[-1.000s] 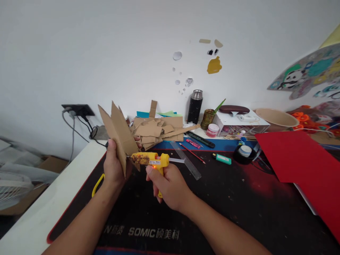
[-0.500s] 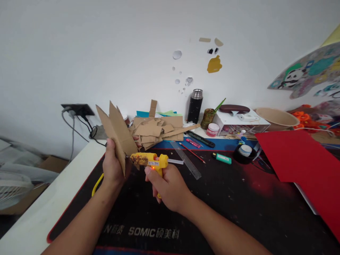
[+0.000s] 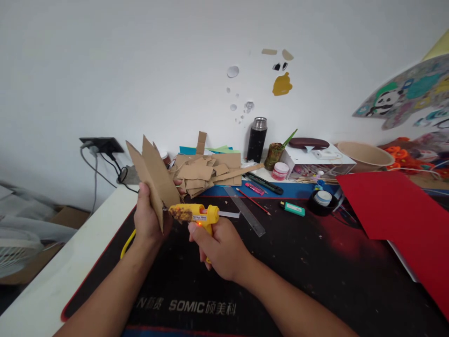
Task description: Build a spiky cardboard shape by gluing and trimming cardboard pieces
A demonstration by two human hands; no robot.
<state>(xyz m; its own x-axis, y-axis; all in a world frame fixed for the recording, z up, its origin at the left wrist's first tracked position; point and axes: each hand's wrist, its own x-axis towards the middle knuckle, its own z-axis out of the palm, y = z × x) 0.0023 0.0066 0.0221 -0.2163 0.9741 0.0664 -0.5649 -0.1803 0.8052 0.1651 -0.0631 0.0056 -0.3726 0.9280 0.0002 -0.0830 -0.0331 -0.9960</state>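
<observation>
My left hand [image 3: 149, 220] is closed round a folded cardboard piece [image 3: 159, 173] with pointed upper ends, holding it tilted above the mat. The thumb presses its near side, and fingertips show at its far edge. In my right hand [image 3: 222, 245] is a yellow hot glue gun [image 3: 192, 214], gripped by the handle, its red light lit and a stained front end. A clear glue stick [image 3: 229, 214] pokes out of its back. The nozzle meets the lower edge of the cardboard; whether glue comes out I cannot make out.
Cardboard scraps [image 3: 199, 171] are heaped by the wall. A ruler [image 3: 245, 210], a red pencil [image 3: 254, 201], a cutter [image 3: 264, 183] and a green-and-white box [image 3: 293, 208] lie on the black mat [image 3: 280, 252]. Behind stands a flask [image 3: 257, 140]; red sheets [image 3: 389, 206] lie right.
The glue gun has shifted very slightly left and down along the cardboard's lower edge. Both hands keep their holds, and the view has moved a little.
</observation>
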